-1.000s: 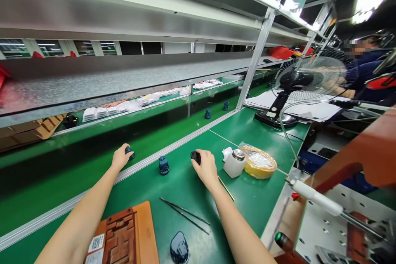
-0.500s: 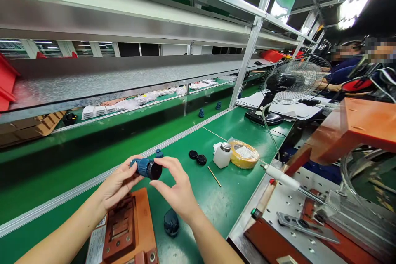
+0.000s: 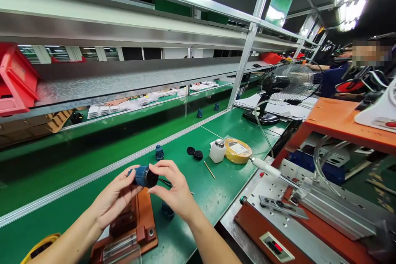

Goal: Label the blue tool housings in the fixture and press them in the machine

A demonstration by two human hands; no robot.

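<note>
My left hand (image 3: 116,198) is closed around a dark blue cylindrical part (image 3: 140,176) with a black round end, held above the table. On the right side of that black end, the thumb and forefinger of my right hand (image 3: 175,192) pinch its rim. Below the hands sits an orange-brown fixture (image 3: 147,218), partly covered by my left arm. A second dark blue part (image 3: 167,209) lies beside the fixture, half hidden under my right hand. Another blue part (image 3: 159,152) stands upright just beyond my hands.
Two black round caps (image 3: 194,153), a thin stick (image 3: 209,170), a white bottle (image 3: 218,151) and a yellow tape roll (image 3: 237,151) lie on the green table. A pneumatic press (image 3: 278,210) stands right. Further back are a fan (image 3: 275,90) and a co-worker (image 3: 332,80).
My right thumb and forefinger have closed in on the part's black end. The view has shifted, showing more of the press and the red bin at left.
</note>
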